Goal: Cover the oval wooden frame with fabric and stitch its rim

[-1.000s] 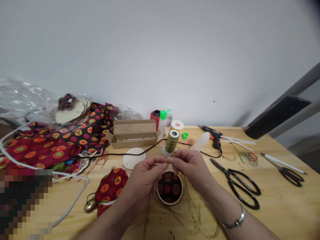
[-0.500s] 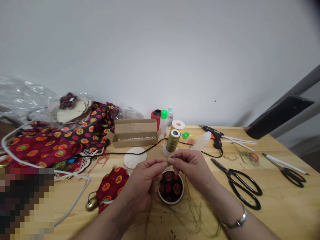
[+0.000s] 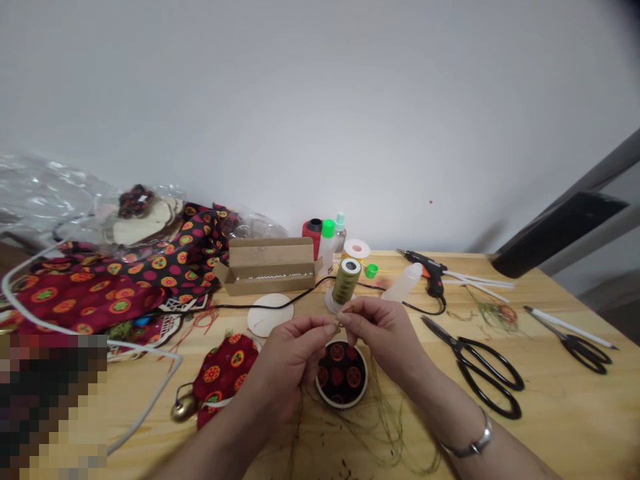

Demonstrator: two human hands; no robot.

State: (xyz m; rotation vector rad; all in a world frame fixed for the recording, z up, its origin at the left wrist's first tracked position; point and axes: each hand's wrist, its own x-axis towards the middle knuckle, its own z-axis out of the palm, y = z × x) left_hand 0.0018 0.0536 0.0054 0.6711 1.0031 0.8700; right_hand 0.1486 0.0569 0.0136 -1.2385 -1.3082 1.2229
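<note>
Above a round fabric-covered disc (image 3: 342,375), dark with red motifs and a pale rim, my two hands meet fingertip to fingertip. My left hand (image 3: 295,353) pinches thin olive thread between thumb and forefinger. Closed the same way, my right hand (image 3: 383,333) grips the thread a tiny distance away, with a small bit of it showing between the tips. Loose olive thread (image 3: 395,427) trails in tangles over the table below. Just behind the fingers stands a spool of olive thread (image 3: 345,283). The finest details at the fingertips are too small to make out.
Black scissors (image 3: 470,367) lie right of my right hand, a glue gun (image 3: 425,267) behind them. Left are a red patterned fabric piece (image 3: 225,367) with a brass bell (image 3: 185,407), a white disc (image 3: 270,315) and a cardboard box (image 3: 270,267). A white cable (image 3: 145,347) crosses the left side.
My fingertips have parted slightly, and a small bit of thread now shows between them. The right fingers have shifted a little up and right; the things on the table have stayed put.
</note>
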